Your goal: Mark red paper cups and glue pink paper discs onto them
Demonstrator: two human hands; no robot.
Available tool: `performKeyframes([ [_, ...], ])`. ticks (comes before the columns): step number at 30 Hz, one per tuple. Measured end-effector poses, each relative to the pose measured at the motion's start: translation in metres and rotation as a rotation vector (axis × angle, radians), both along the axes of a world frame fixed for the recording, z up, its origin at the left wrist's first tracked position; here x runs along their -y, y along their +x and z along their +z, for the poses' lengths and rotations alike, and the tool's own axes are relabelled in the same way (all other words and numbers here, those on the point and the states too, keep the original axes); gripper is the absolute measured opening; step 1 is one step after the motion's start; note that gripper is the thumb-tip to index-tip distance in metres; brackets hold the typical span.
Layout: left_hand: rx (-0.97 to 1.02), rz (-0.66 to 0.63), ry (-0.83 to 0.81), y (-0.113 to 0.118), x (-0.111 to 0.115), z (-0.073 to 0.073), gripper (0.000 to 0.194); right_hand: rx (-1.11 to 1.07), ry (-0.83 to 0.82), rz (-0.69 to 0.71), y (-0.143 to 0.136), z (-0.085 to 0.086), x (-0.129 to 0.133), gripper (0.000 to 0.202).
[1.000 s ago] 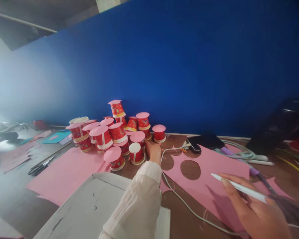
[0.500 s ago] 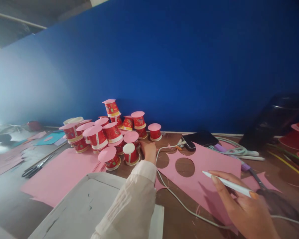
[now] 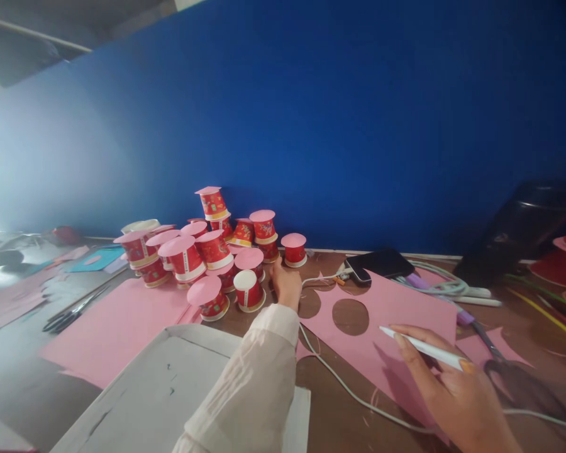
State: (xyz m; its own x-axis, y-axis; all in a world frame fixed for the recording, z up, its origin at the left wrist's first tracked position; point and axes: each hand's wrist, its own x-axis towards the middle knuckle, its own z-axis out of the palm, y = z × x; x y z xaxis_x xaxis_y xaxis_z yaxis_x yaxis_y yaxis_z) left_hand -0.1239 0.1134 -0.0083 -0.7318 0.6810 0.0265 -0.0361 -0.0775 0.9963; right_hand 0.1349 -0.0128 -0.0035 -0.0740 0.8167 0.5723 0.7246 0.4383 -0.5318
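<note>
In the head view my right hand point(image 3: 466, 396) grips a white pen point(image 3: 427, 348), its tip pointing left over a pink paper sheet point(image 3: 405, 308) with round holes cut out. My left hand point(image 3: 287, 288) reaches in beside a cluster of upside-down red paper cups, most topped with pink paper discs. It is nearest to a stacked cup point(image 3: 268, 253) at the back and a cup with a bare white base point(image 3: 248, 296). The left fingers are mostly hidden, so whether they hold anything does not show. A single pink-topped cup point(image 3: 294, 251) stands just beyond that hand.
A phone point(image 3: 387, 263) and white cable point(image 3: 346, 384) lie to the right, near scissors point(image 3: 488, 343). A whitish board point(image 3: 160, 384) lies in front, beside pink sheets point(image 3: 122, 327). More scissors point(image 3: 73, 313) are at left. A blue partition point(image 3: 311, 126) rises behind.
My left hand has shifted slightly away from me, deeper toward the back cups. My right hand, still with the pen, has moved a little left over the pink sheet.
</note>
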Motion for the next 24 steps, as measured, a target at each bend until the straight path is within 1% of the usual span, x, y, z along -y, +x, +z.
performKeyframes([
  [1,-0.060,0.006,-0.012,0.000,0.002,0.003,0.023,-0.006,-0.007,0.000,-0.001,0.000,-0.001,0.031],
  [4,-0.249,0.013,-0.020,0.003,0.009,0.012,0.030,-0.012,-0.014,0.000,-0.002,-0.001,-0.002,0.032],
  [8,-0.443,-0.053,0.032,0.013,0.022,0.022,0.033,-0.004,-0.008,-0.007,0.000,0.000,-0.002,0.031],
  [11,-0.632,-0.103,0.040,0.022,0.028,0.024,0.036,-0.001,-0.003,-0.024,0.001,0.002,-0.002,0.031],
  [13,-0.755,-0.111,0.032,0.026,0.030,0.024,0.038,0.001,-0.006,-0.030,0.000,0.002,-0.002,0.032],
  [16,-0.837,-0.091,0.041,0.025,0.032,0.021,0.040,0.004,-0.023,-0.027,0.000,0.000,-0.003,0.033],
  [21,-1.018,0.024,0.090,0.018,0.032,0.019,0.047,0.010,-0.061,-0.025,0.001,-0.005,-0.004,0.033],
  [24,-1.104,0.054,0.147,0.020,0.032,0.020,0.052,-0.002,-0.064,-0.036,0.003,-0.006,-0.004,0.034],
])
